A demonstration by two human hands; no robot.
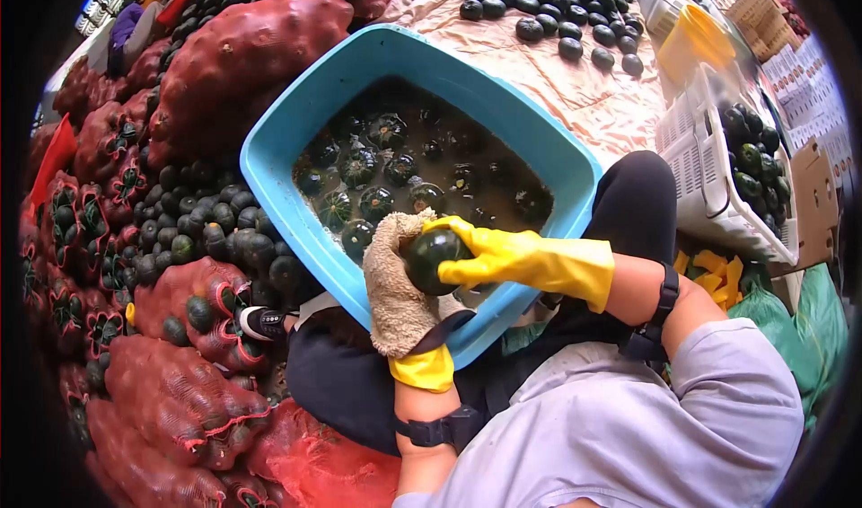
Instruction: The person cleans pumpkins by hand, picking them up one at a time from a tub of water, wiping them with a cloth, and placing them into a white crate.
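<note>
A round, dark green squash (435,261) is held between my two hands, just above the near side of a blue tub (269,162). My left hand (395,283) wears a yellow glove with a beige terry cloth over it, and cups the squash from the left. The cloth hides its fingers. My right hand (476,252), in a yellow rubber glove, grips the squash from the right with fingers on top and thumb lower down. Several striped green squashes (375,204) float in murky brown water in the tub.
Red mesh sacks (251,54) and loose squashes (215,225) crowd the left side. More squashes (570,48) lie on a beige sheet (467,45) at the back. On the right stands a white crate (696,167) of squashes, with a green bag (799,315) nearby.
</note>
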